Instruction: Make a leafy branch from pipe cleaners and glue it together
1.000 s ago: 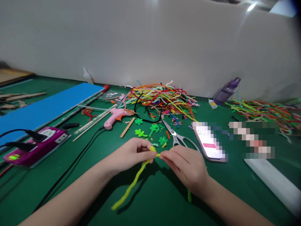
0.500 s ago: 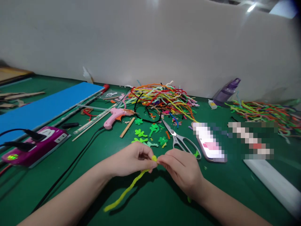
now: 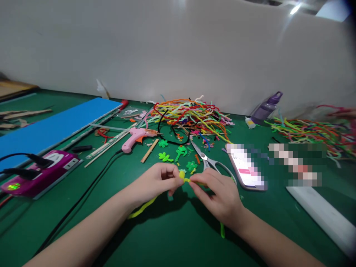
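Note:
A yellow pipe cleaner [image 3: 142, 208] runs between my two hands, with a small bent loop at its middle. My left hand [image 3: 164, 181] pinches it beside the loop, and its tail hangs down behind my left wrist. My right hand [image 3: 219, 193] grips the stretch just right of the loop between thumb and forefinger. A green pipe cleaner end [image 3: 222, 230] shows below my right hand; what it joins is hidden. Beyond my hands lie green flower shapes [image 3: 165, 157] bent from pipe cleaners. Silver scissors [image 3: 204, 159] rest partly behind my right hand.
A pink glue gun [image 3: 136, 138] lies left of a large heap of coloured pipe cleaners [image 3: 191, 115]. A purple power strip [image 3: 41, 170] and blue board [image 3: 55, 124] are at left. To the right are a phone [image 3: 244, 167], a purple bottle [image 3: 267, 107] and another person's hand [image 3: 347, 114].
My hands have risen slightly, and a short stretch of yellow pipe cleaner now shows between my fingertips. Its tail has swung back behind my left wrist. Another person's hand has appeared at far right.

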### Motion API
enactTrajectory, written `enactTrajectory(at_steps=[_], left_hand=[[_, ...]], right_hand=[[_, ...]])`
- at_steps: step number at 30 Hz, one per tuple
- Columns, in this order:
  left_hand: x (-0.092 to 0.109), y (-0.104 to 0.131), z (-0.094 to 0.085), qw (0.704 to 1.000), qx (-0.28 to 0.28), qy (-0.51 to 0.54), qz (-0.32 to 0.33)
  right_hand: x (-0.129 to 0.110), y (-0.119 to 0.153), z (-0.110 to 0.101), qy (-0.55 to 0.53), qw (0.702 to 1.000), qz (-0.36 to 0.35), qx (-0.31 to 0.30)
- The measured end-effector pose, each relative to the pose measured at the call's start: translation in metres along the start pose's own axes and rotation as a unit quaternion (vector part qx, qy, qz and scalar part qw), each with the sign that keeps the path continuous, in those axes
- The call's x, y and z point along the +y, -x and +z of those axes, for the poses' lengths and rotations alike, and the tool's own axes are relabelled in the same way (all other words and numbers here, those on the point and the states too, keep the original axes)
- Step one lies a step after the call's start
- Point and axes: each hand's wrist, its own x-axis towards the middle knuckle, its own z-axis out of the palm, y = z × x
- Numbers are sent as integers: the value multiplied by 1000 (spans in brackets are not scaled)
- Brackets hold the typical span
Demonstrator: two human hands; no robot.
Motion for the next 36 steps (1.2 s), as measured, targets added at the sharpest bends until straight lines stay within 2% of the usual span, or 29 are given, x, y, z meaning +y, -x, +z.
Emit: enactTrajectory(at_steps=[8,16,22,29,36], left_hand=[[2,0,0,1000,-13,-24,-10],[0,2,2,996,-85,-3,-15],[-3,-4,3,998,-53,13,5],[0,-2,4,999,-6,22,23],[-3,-2,1,998,-61,-9,33]], right_hand=[[1,0,-4,37,998,-39,-11],[1,3,2,52,997,-53,-6],[7,-1,1,13,999,2,-29],[9,-2,-3,23,1000,-12,-17],[6,-1,-1,13,999,-34,-19]])
